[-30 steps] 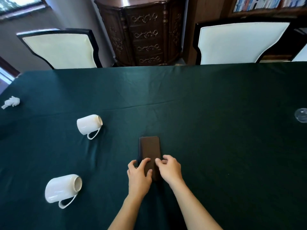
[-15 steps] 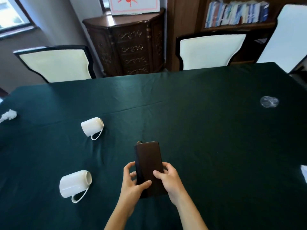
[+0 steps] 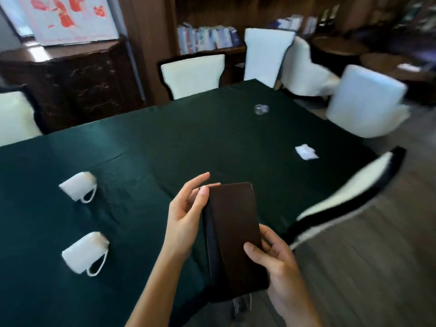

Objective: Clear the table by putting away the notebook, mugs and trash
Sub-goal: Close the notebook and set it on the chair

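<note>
I hold the brown notebook (image 3: 233, 234) in both hands, lifted clear of the tabletop (image 3: 146, 147) and above its near edge. It is closed, with its long axis running away from me.

Left hand (image 3: 186, 215): the grip is closed on the notebook's upper left edge, thumb on the cover near the far corner, fingers behind it.

Right hand (image 3: 278, 263): the grip is closed on the lower right edge, thumb pressed on the cover, fingers wrapped under the back.

Remaining items on the dark green cloth:
- Two white mugs lie on their sides to my left. The far mug (image 3: 79, 186) and the near mug (image 3: 85, 252) are well apart, each with its handle toward me.
- A crumpled white paper (image 3: 306, 152) lies near the right edge.
- A clear crumpled plastic piece (image 3: 261, 109) lies near the far right corner.

White chairs with dark frames stand around the tabletop; one chair (image 3: 349, 192) is just beside its right edge. The view is blurred, so finer details cannot be read.
</note>
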The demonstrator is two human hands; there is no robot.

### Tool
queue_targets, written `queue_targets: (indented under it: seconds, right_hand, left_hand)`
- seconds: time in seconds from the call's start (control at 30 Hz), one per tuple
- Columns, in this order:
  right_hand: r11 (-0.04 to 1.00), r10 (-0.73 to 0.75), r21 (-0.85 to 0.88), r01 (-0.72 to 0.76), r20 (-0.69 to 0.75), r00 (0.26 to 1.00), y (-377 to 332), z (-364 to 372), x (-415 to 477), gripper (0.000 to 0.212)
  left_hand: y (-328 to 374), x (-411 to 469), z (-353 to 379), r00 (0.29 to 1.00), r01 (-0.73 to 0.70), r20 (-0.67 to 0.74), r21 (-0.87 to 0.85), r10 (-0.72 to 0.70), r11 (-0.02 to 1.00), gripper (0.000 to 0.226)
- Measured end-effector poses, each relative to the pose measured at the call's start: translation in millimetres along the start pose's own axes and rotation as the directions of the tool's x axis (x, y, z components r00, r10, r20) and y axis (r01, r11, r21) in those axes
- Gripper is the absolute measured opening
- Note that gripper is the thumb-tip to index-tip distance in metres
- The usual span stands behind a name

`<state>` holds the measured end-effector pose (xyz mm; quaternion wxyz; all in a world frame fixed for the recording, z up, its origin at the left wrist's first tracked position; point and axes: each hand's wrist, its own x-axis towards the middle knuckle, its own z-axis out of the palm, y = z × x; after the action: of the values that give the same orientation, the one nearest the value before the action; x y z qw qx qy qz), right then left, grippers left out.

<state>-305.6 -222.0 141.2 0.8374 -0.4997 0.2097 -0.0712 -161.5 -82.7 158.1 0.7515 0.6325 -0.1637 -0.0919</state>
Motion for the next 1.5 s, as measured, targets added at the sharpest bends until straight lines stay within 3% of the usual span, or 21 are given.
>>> queue_targets:
  seconds: [0.17, 0.3, 0.47, 0.63, 0.7, 0.8, 0.97, 1.17, 1.5]
  right_hand:
    - [0.963, -0.261, 0.01, 0.27, -0.23, 0.938, -32.7, -35.8, -75.2, 0.036]
    - [0.907, -0.369, 0.012, 0.421, -0.461, 0.807, -56.2, -83.7, -126.3, 0.032]
    - [0.867, -0.397, -0.026, 0.498, -0.642, 0.656, -74.9, -165.3, -183.9, 0.037]
    - [0.859, -0.374, -0.043, 0.511, -0.733, 0.568, -95.0, -259.5, -221.9, 0.041]
    - [0.853, -0.374, -0.054, 0.52, -0.758, 0.534, -107.0, -292.5, -230.3, 0.036]
    - [0.855, -0.379, -0.077, 0.512, -0.767, 0.518, -124.4, -336.2, -239.2, 0.035]
    - [0.854, -0.363, -0.065, 0.516, -0.786, 0.501, -146.7, -389.4, -243.7, 0.032]
    - [0.856, -0.355, -0.057, 0.514, -0.788, 0.504, -170.5, -437.6, -224.9, 0.037]
    - [0.862, -0.359, -0.107, 0.495, -0.819, 0.447, -245.8, -536.0, -131.6, 0.038]
  left_hand:
    - [16.0, -55.4, 88.7, 0.983, 0.05, 0.181, -0.12, -0.028, 0.992, 0.032]
    - [18.9, -104.3, 166.1, 0.908, 0.157, 0.404, -0.094, -0.106, 0.983, 0.032]
    - [13.0, -151.5, 259.5, 0.743, 0.33, 0.619, -0.007, -0.256, 0.944, 0.031]
    - [1.1, -184.7, 352.8, 0.614, 0.419, 0.701, 0.102, -0.364, 0.902, 0.046]
    - [-4.8, -195.0, 385.1, 0.584, 0.439, 0.715, 0.12, -0.384, 0.89, 0.037]
    - [-11.5, -207.0, 427.0, 0.558, 0.44, 0.73, 0.144, -0.395, 0.886, 0.023]
    - [-18.2, -206.9, 482.0, 0.487, 0.419, 0.766, 0.217, -0.42, 0.881, 0.03]
    - [-35.4, -182.9, 536.2, 0.466, 0.386, 0.784, 0.237, -0.41, 0.892, 0.018]
    - [-76.7, -77.3, 660.3, 0.434, 0.407, 0.815, 0.204, -0.385, 0.891, 0.035]
